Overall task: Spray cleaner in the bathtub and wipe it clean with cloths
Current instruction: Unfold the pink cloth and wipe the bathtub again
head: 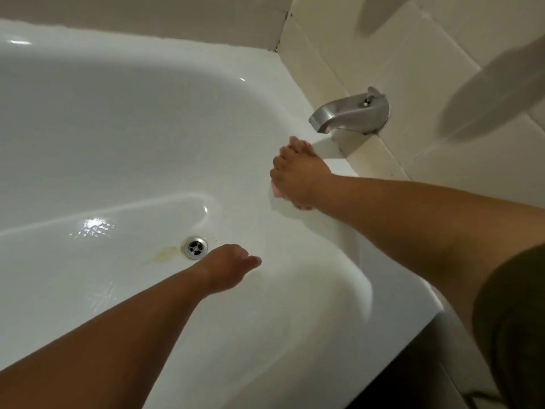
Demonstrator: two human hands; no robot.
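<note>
While left hand (230,262) hovers, right hand (298,172) touches bathtub (118,128) | drain (195,247): 1 | spout (351,113): 1

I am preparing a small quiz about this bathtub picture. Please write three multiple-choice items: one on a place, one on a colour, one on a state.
1. Where is the yellowish stain?
A. beside the drain
B. on the wall tiles
C. on the sleeve

2. What colour is the tap?
A. gold
B. grey metal
C. black

3. What does the left hand hold?
A. a spray bottle
B. a sponge
C. nothing

Answers:
1 A: the stain lies on the floor of the tub, just left of the drain.
2 B: the tap is dull grey metal.
3 C: the fingers are relaxed, with nothing in them.
</note>
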